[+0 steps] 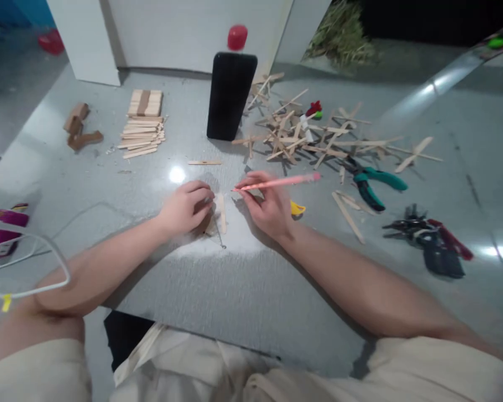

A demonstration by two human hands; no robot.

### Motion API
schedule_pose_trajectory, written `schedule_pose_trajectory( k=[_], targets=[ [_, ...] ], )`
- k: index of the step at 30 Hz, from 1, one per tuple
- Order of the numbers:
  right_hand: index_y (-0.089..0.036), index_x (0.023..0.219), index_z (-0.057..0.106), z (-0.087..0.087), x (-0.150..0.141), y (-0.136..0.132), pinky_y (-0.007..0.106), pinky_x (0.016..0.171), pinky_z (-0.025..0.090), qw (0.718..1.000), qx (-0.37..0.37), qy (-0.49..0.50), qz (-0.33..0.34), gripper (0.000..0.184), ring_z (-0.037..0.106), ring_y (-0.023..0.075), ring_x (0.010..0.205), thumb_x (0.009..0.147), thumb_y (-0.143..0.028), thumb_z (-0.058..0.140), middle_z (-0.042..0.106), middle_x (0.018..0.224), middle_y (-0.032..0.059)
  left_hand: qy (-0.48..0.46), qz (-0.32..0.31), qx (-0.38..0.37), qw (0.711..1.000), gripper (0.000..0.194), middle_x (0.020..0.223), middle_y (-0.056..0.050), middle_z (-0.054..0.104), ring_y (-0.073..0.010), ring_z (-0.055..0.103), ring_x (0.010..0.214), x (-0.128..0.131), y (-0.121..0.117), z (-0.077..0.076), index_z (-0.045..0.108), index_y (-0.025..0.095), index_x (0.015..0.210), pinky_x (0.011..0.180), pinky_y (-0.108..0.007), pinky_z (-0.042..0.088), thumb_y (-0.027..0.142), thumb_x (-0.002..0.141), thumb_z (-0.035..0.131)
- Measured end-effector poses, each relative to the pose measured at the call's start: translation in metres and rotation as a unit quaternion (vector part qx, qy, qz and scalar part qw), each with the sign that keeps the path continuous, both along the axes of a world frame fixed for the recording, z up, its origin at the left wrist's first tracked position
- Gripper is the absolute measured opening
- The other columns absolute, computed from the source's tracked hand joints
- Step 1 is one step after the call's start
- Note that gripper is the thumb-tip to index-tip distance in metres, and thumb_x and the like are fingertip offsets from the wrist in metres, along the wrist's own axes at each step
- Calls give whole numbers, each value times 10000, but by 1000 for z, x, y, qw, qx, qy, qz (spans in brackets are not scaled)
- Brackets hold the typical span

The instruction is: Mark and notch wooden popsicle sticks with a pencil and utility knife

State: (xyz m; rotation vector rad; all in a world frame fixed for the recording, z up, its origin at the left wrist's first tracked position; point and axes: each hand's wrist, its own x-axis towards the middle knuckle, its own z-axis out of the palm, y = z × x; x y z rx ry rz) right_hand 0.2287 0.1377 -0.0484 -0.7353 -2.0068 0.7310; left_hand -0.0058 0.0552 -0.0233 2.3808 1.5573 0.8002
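A pink pencil (291, 181) is pinched in my right hand (270, 206), its tip pointing left, just above the table. Opposite it, my left hand (190, 206) rests with fingers bent and fingertips close together; what they hold, if anything, is hidden. Right beside those fingertips stands out a pale wooden craft stick (222, 215). A thin metal pin with a looped end (223, 246) lies below the left fingers. Farther up, another craft stick (204, 163) with a dark mark at its middle lies crosswise. Something yellow (297, 208) is partly covered by my right wrist.
Craft sticks in a jumbled pile (293, 134) spread at the back right, near green-handled pliers (373, 181) and keys (427, 237). A black phone (231, 96) stands upright before a red-capped bottle (237, 37). Bundled sticks (146, 104) sit back left; a white cable (25, 293) loops at left.
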Motion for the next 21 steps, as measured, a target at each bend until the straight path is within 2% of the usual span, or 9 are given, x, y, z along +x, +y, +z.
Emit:
schedule_pose_trajectory(
  k=[2,4,7,10,13,21],
  targets=[
    [-286,1374,484,-3,-1,2,417,874,614,1000,7,5,-22,333,747,215,914,1047,-291,546,751,1072,53,-4,21,3,1000,180,1175,-81,690,-202,683,1057,-3,1,-2,668,147,1139,922,-393,597,279,1034,604],
    [-271,1388,502,-5,-2,4,431,881,611,999,24,-3,-37,345,747,226,886,1046,-300,545,755,1027,56,8,15,6,1000,276,1247,-89,675,-218,677,1101,-5,1,-3,661,162,1210,958,-433,601,362,1020,654],
    [-236,1318,602,-5,-2,6,443,919,596,996,56,-29,-57,283,733,242,946,1050,-304,543,748,1070,96,47,-38,11,998,324,1313,-100,657,-237,663,1157,-3,-1,-2,653,178,1265,1000,-467,588,387,1018,657],
    [-196,1247,660,-5,-1,5,447,938,594,992,80,-70,-65,248,711,227,999,1062,-329,564,731,1103,94,86,-111,16,990,355,1351,-106,642,-253,651,1197,2,-6,2,641,181,1299,1027,-491,575,392,1014,662],
    [-186,1246,663,-9,0,4,443,940,605,987,96,-116,-56,299,692,219,1068,1033,-395,646,690,1242,85,107,-152,16,982,355,1358,-107,639,-250,652,1195,4,-8,3,639,185,1304,1024,-486,578,394,1017,657],
    [-189,1312,636,-11,-8,8,463,954,606,977,103,-184,-23,361,681,241,1124,1020,-398,667,657,1328,101,99,-129,-15,987,362,1331,-105,648,-237,668,1146,-2,-3,-4,634,183,1307,985,-461,597,403,1020,653]
  ],
)
